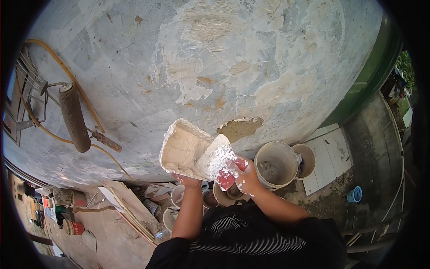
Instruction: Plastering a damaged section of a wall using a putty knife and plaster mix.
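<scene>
My left hand (188,180) grips a rectangular tub (164,155) from below, its rim crusted with dried plaster. Beige putty (182,145) lies inside it. In my right hand (247,179) is a red-handled putty knife (214,154), its broad blade smeared white and resting at the tub's right side. White smears cover the fingers of that hand. Beyond the tub rises a patchy grey wall (134,76), with a bare brown patch (242,129) just past the knife. How far the blade reaches into the putty I cannot tell.
A large bucket (274,152) and a smaller bucket (307,168) stand by the wall at right, beside pale panels (329,157). A paint roller (74,116) and yellow hose (67,67) hang at left. Boards (127,210) lie lower left; a blue basket (354,194) sits far right.
</scene>
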### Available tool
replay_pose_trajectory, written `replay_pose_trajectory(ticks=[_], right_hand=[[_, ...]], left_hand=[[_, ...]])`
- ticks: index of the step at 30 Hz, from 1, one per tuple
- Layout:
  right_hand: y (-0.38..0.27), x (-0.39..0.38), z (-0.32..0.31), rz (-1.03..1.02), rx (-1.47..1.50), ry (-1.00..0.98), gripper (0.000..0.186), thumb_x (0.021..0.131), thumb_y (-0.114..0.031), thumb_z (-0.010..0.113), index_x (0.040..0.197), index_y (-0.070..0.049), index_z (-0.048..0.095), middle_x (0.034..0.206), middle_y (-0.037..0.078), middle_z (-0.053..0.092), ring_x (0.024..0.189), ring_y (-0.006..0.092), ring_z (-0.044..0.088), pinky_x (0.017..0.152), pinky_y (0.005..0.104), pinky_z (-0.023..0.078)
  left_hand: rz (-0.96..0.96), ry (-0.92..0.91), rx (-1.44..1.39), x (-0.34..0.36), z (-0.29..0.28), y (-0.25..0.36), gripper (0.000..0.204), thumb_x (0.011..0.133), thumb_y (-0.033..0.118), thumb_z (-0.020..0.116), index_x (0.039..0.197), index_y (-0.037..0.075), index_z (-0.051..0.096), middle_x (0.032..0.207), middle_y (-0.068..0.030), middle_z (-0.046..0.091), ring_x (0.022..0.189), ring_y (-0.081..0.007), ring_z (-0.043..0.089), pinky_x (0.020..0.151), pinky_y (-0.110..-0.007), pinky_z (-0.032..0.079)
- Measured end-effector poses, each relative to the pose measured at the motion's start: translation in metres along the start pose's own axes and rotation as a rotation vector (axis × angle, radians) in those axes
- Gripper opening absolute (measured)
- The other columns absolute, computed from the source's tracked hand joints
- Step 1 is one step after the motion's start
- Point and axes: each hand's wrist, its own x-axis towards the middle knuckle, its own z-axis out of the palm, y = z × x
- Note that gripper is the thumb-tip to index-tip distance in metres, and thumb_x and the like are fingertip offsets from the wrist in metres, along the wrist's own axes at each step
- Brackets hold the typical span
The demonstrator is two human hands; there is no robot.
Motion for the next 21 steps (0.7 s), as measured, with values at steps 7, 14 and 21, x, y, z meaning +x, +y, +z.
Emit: replay_pose_trajectory(ticks=[7, 14, 21], right_hand=[[0.014, 0.004, -0.001, 0.217, 0.393, 0.108, 0.018, 0.089, -0.007, 0.055, 0.102, 0.006, 0.056, 0.091, 0.010, 0.062, 0.080, 0.0152, 0.062, 0.070, 0.0280, 0.052], [0.020, 0.001, -0.024, 0.295, 0.536, 0.120, 0.015, 0.089, -0.005, 0.054, 0.101, 0.004, 0.053, 0.092, 0.012, 0.059, 0.080, 0.0214, 0.061, 0.071, 0.0348, 0.053], [0.027, 0.004, -0.072, 0.246, 0.684, 0.204, 0.012, 0.088, -0.008, 0.055, 0.098, -0.001, 0.055, 0.090, 0.010, 0.060, 0.080, 0.0232, 0.061, 0.070, 0.0367, 0.052]], left_hand=[[0.203, -0.006, 0.979, -0.018, -0.058, -0.023, 0.086, 0.081, 0.056, 0.050, 0.143, 0.010, 0.013, 0.146, -0.0138, 0.021, 0.131, -0.0344, 0.028, 0.107, -0.049, 0.024], [0.836, -0.205, 1.809, -0.032, -0.088, -0.024, 0.091, 0.079, 0.052, 0.060, 0.143, 0.009, 0.011, 0.145, -0.0142, 0.023, 0.129, -0.0350, 0.032, 0.105, -0.050, 0.027], [-0.313, 0.193, 0.155, -0.047, -0.019, -0.012, 0.070, 0.084, 0.057, 0.045, 0.137, 0.012, 0.033, 0.136, -0.0106, 0.040, 0.121, -0.0362, 0.042, 0.101, -0.053, 0.033]])
